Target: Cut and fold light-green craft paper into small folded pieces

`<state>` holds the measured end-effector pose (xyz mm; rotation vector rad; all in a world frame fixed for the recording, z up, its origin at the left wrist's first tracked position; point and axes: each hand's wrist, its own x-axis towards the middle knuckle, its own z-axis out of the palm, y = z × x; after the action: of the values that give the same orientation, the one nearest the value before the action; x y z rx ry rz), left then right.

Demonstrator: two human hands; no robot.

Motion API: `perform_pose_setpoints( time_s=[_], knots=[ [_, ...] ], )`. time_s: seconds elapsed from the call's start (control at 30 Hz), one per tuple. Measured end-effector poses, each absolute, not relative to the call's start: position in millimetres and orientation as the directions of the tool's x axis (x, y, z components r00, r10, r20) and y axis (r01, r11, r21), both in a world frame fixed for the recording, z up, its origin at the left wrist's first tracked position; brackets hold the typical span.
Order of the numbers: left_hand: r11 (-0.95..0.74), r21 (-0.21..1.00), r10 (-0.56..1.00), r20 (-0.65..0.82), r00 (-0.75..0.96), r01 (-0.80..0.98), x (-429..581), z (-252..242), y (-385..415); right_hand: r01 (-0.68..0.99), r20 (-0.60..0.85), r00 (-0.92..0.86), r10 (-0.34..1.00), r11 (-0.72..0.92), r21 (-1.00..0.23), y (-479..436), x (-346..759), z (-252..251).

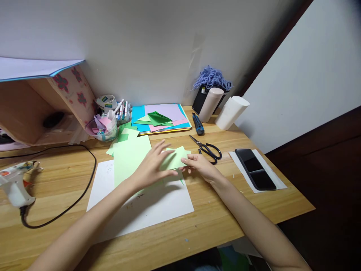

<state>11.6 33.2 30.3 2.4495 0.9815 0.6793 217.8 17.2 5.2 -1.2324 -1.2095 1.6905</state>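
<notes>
Light-green paper piece [175,160], one: right hand [201,166], grip pinching its right edge; left hand [151,162], grip released, fingers spread. Best steadied lightly, flat, without creasing.

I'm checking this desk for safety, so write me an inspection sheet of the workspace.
Surface: wooden desk, white sheet lying on it.
Job's things: small pale green paper, held; larger pale green sheet partly over the white one.
Clutter: scissors, box cutter, phone.
Grip: right hand pinches the small paper; left hand spread open beside it, contact unclear.
Cables: black cord looping from the glue gun.
Surroundings: wall behind the desk; no other people seen.
</notes>
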Motion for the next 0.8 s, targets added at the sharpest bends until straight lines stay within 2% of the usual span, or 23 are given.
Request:
perform_pose_setpoints(
  time_s=[0.1,0.17,0.27,0.33,0.4,0.47,0.57,0.8],
  knots=[
    [-0.739,0.468,0.644,0.284,0.710,0.484,18.7,26.1,24.7,-0.070,-0.275,-0.319,0.907,-0.312,-0.948,15.2,214.4,7.6],
    [-0.699,0.505,0.684,0.267,0.678,0.506,20.6,24.8,22.4,-0.111,-0.242,-0.310,0.919,-0.288,-0.951,14.6,214.1,9.5],
    [-0.510,0.672,0.806,0.157,0.571,0.536,20.0,29.3,22.6,-0.094,-0.115,-0.096,0.989,-0.124,-0.988,15.6,216.0,11.7],
    [-0.335,0.798,0.863,0.046,0.504,0.501,19.4,34.7,23.2,0.047,0.039,0.088,0.995,0.035,-0.998,16.5,217.6,13.2],
    [-0.170,0.888,0.872,-0.067,0.485,0.428,19.6,38.7,23.4,0.175,0.146,0.129,0.981,0.122,-0.977,16.5,218.2,14.5],
    [-0.041,0.931,0.856,-0.154,0.493,0.362,20.6,39.7,23.1,0.189,0.125,0.061,0.990,0.112,-0.976,15.4,217.2,15.0],
    [0.056,0.950,0.837,-0.212,0.505,0.306,22.4,38.0,22.1,0.136,0.026,-0.012,1.000,0.027,-0.990,12.7,213.8,14.0],
    [0.054,0.944,0.836,-0.221,0.502,0.325,23.4,34.3,21.7,0.129,0.004,0.002,1.000,0.004,-0.992,10.6,210.3,10.8]
  ],
)
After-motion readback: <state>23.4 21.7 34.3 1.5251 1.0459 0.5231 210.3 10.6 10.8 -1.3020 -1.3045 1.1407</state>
